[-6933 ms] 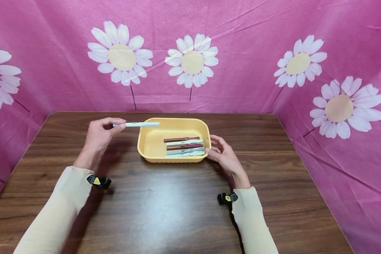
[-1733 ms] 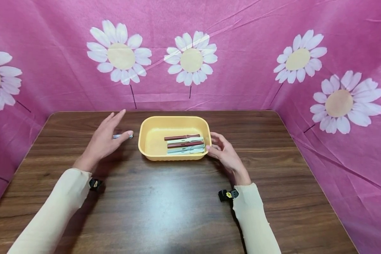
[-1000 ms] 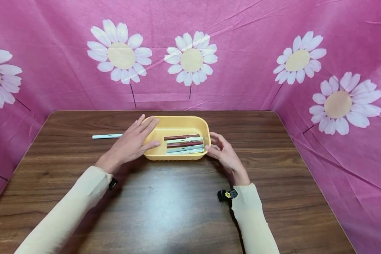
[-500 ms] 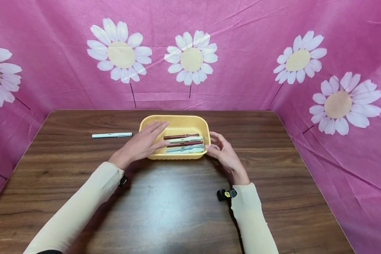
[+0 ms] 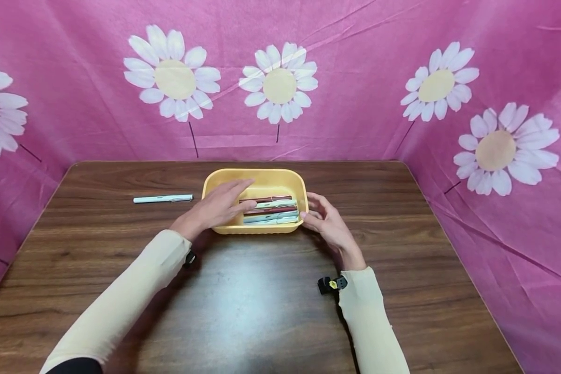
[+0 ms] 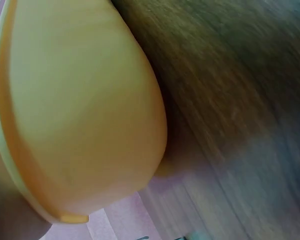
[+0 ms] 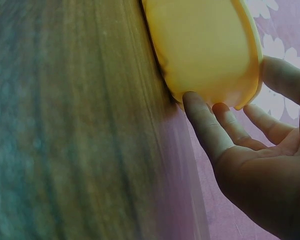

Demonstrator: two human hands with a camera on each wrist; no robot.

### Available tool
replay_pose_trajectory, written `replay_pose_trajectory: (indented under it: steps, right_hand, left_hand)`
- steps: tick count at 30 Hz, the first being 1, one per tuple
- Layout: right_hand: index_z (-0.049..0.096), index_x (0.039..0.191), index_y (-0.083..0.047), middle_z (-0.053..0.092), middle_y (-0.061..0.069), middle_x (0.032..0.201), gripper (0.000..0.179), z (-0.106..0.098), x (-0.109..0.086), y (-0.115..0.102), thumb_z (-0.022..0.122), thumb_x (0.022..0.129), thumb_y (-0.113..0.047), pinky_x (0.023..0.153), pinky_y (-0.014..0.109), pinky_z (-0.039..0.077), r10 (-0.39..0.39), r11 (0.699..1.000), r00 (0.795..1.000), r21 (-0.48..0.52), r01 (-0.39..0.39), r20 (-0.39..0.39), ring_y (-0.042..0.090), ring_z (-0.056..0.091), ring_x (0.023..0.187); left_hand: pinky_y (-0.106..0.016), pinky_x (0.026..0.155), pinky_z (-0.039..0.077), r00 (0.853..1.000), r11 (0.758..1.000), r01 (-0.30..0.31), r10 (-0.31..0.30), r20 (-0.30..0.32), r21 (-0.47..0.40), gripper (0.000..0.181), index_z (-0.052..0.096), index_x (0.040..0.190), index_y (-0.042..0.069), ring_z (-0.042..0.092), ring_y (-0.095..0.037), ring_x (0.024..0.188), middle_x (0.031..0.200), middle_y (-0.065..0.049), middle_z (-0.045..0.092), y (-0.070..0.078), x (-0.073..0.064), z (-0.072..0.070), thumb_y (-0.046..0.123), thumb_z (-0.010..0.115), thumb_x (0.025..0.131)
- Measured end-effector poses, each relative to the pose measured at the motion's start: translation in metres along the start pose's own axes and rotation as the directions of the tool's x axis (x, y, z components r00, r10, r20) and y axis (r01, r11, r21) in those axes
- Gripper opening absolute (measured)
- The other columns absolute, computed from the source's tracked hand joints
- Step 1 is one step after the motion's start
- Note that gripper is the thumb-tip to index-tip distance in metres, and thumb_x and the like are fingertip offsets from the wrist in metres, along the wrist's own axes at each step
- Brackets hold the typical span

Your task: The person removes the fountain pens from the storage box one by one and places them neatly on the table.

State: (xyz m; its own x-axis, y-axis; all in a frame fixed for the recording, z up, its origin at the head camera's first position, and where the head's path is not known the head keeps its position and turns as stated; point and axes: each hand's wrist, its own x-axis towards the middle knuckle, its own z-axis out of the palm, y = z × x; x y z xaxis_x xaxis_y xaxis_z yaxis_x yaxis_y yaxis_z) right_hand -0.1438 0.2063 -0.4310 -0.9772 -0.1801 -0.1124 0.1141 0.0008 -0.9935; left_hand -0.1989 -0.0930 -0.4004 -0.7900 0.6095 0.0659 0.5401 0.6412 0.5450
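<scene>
A yellow plastic box (image 5: pixel 222 229) stands near the back of the table. Inside, towards its right end, several capped pens lie side by side: dark red ones (image 5: pixel 262 199), a pale green one and light blue ones (image 5: pixel 271 221). My left hand (image 5: pixel 217 206) reaches over the box's left side, fingers extended, the thumb tip over the pens; contact is unclear. With thumb at the rim and fingers against the outer wall, my right hand (image 5: pixel 329 223) holds the right end, also seen in the right wrist view, where the hand (image 7: pixel 270 170) shows large. Left of the box lies a light blue pen (image 5: pixel 163 199).
The dark wooden table (image 5: pixel 243 311) meets a pink cloth (image 5: pixel 346 104) with white flowers at the back and sides. A black wrist camera (image 5: pixel 332 284) sits on the right sleeve. In the left wrist view the box wall (image 6: pixel 85 100) fills much of the frame.
Earlier my left hand held a light blue pen, then left it on the table beside the box. Since then it has moved right, over the box and pens. The right hand stays at the box.
</scene>
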Motion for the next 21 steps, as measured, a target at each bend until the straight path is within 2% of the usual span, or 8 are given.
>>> replay_pose_trajectory:
  steps: [6, 10, 14, 17, 21]
  right_hand:
    - [0.036, 0.152, 0.000, 0.045, 0.029, 0.145, 0.059, 0.002, -0.001, -0.001, 0.059, 0.097, 0.007, 0.092, 0.034, 0.055, 0.006, 1.000, 1.000, 0.018, -0.006, -0.005, 0.029, 0.059, 0.117]
    - [0.035, 0.153, 0.000, 0.043, 0.030, 0.145, 0.060, 0.001, -0.002, 0.000, 0.059, 0.098, 0.007, 0.094, 0.035, 0.055, 0.008, 1.000, 1.000, 0.016, -0.008, -0.005, 0.030, 0.058, 0.117]
    - [0.035, 0.153, 0.000, 0.044, 0.029, 0.145, 0.061, 0.001, -0.002, 0.000, 0.059, 0.098, 0.006, 0.094, 0.036, 0.054, 0.004, 1.000, 1.000, 0.011, -0.004, -0.004, 0.033, 0.057, 0.119]
    - [0.036, 0.152, 0.000, 0.044, 0.029, 0.145, 0.060, 0.001, -0.001, 0.001, 0.059, 0.098, 0.008, 0.094, 0.036, 0.055, 0.002, 1.000, 1.000, 0.022, -0.002, -0.001, 0.034, 0.057, 0.120]
    - [0.036, 0.151, 0.001, 0.045, 0.029, 0.145, 0.059, 0.001, 0.000, 0.001, 0.059, 0.097, 0.008, 0.093, 0.035, 0.055, -0.007, 1.000, 1.000, 0.025, 0.007, -0.002, 0.033, 0.058, 0.118]
  left_hand:
    - [-0.051, 0.120, 0.022, 0.996, 0.996, 0.061, -0.057, 0.062, -0.058, 0.068, 0.032, 0.158, 0.006, 0.031, -0.038, 0.146, 0.159, -0.022, 0.035, -0.002, 0.008, 0.002, 0.046, 0.049, 0.106]
    - [-0.051, 0.121, 0.018, 0.995, 0.986, 0.077, -0.066, 0.080, -0.145, 0.068, 0.028, 0.159, 0.005, 0.027, -0.037, 0.149, 0.162, -0.020, 0.030, -0.004, 0.015, 0.005, 0.046, 0.045, 0.108]
    - [-0.051, 0.121, 0.017, 0.992, 0.966, 0.096, -0.074, 0.100, -0.238, 0.070, 0.025, 0.160, 0.005, 0.024, -0.035, 0.150, 0.164, -0.017, 0.026, -0.006, 0.019, 0.006, 0.048, 0.043, 0.108]
    - [-0.052, 0.120, 0.022, 0.989, 0.952, 0.123, -0.095, 0.110, -0.282, 0.071, 0.025, 0.161, 0.008, 0.030, -0.035, 0.147, 0.162, -0.017, 0.031, -0.007, 0.020, 0.007, 0.052, 0.042, 0.107]
    - [-0.053, 0.115, 0.032, 0.988, 0.939, 0.144, -0.118, 0.100, -0.314, 0.070, 0.032, 0.159, 0.010, 0.043, -0.036, 0.139, 0.152, -0.018, 0.046, -0.006, 0.024, 0.010, 0.054, 0.043, 0.106]
